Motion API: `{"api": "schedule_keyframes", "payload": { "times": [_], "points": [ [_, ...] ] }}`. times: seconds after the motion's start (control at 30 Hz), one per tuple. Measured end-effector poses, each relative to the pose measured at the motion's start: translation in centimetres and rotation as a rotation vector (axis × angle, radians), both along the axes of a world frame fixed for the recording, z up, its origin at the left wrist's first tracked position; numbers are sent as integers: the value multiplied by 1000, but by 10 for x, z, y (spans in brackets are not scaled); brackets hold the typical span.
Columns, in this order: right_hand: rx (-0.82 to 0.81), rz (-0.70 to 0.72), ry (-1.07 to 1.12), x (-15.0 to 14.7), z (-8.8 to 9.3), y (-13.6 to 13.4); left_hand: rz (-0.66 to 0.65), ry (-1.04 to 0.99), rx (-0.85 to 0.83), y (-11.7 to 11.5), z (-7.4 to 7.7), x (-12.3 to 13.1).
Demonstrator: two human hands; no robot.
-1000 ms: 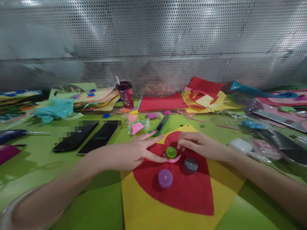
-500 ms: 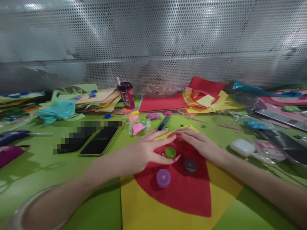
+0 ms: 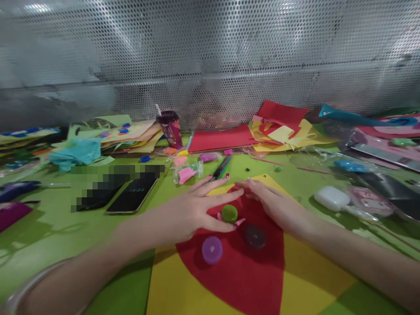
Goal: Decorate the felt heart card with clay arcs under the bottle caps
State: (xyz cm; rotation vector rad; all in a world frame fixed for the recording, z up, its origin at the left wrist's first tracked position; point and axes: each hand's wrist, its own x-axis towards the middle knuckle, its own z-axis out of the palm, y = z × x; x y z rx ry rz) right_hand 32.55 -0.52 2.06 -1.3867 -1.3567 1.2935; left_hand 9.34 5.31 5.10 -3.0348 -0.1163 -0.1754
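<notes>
A red paper piece with a curved edge (image 3: 243, 280) lies on a yellow sheet (image 3: 305, 275). On the red paper sit a purple round lid (image 3: 211, 250), a dark round piece (image 3: 255, 237) and a green round piece (image 3: 229, 213). My left hand (image 3: 200, 210) spreads its fingers flat over the red paper, the green piece between its thumb and index finger. Small pink bits show beside that piece. My right hand (image 3: 277, 203) rests with fingers stretched out along the upper right edge of the red paper. Neither hand grips anything visible.
A green craft knife (image 3: 222, 167) and a bagged pink lump (image 3: 187, 175) lie beyond my hands. Phones (image 3: 134, 192) are at left, a white earbud case (image 3: 332, 198) at right. A purple cup (image 3: 169, 130) and stacked papers (image 3: 223, 138) stand before a perforated metal screen.
The yellow sheet, red paper and round pieces appear slightly lower and further left. Both hands keep about the same pose, the right one shifted slightly lower.
</notes>
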Motion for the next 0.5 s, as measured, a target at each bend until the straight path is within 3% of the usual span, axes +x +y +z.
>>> {"api": "schedule_keyframes", "payload": {
  "times": [0.5],
  "points": [
    [18,-59,-84,-5,2,-1,58,-34,54,-13,-3,10]
  ]
}}
